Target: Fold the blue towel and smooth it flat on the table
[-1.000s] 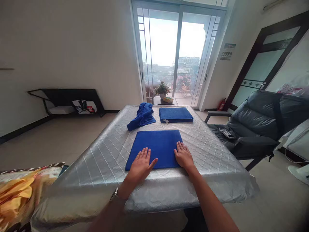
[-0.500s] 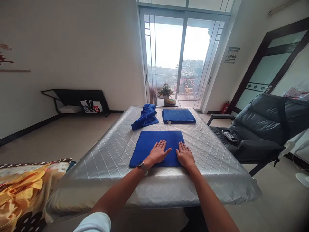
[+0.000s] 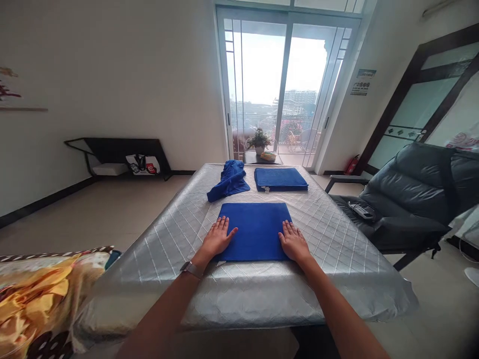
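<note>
A folded blue towel lies flat near the front of a table covered in silver quilted cloth. My left hand rests flat on the towel's near left corner, fingers stretched out. My right hand lies flat on its near right corner, fingers also spread. Neither hand holds anything. Farther back sit a neatly folded stack of blue towels and, to its left, a crumpled blue towel.
A black leather recliner with a remote on its seat stands right of the table. A patterned gold cushion lies at the lower left. Glass balcony doors and a potted plant are behind the table.
The towel is narrower than before: its left side has been folded in. My left hand moved from the towel's middle out to its new left corner; my right hand stayed put.
</note>
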`<action>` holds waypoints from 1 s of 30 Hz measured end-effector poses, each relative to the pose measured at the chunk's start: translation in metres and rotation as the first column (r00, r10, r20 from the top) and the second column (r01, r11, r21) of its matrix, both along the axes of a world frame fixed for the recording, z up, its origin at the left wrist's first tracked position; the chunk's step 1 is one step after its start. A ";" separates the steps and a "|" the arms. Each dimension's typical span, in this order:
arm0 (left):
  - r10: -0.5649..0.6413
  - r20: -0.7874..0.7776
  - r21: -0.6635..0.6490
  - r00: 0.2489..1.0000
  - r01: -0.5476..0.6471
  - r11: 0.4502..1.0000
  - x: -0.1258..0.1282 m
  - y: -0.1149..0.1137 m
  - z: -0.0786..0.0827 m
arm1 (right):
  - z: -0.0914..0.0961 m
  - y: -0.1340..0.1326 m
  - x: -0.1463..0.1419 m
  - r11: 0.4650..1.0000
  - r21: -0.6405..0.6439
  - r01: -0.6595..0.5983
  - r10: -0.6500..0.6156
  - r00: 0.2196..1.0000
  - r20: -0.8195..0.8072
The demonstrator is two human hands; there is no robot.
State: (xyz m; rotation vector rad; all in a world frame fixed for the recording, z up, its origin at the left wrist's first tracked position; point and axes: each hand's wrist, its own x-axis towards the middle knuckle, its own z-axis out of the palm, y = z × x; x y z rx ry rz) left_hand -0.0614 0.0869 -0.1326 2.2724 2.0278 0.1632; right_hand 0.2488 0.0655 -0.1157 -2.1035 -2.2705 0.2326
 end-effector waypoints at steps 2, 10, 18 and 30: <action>-0.002 0.019 0.007 1.000 0.002 1.000 0.000 0.000 -0.001 | 0.002 0.002 0.002 0.999 -0.045 -0.002 0.003 1.000 0.014; -0.010 0.039 0.009 0.999 0.010 1.000 -0.004 0.002 -0.005 | 0.016 0.038 0.003 1.000 -0.006 -0.018 0.018 1.000 -0.016; -0.035 -0.013 0.043 0.999 0.036 0.998 -0.007 0.002 -0.011 | -0.002 0.068 0.007 0.999 0.025 -0.022 0.022 1.000 0.002; -0.084 -0.032 0.137 0.996 0.088 0.987 0.000 -0.010 0.004 | -0.001 0.061 0.005 0.998 0.060 -0.003 0.007 0.998 -0.070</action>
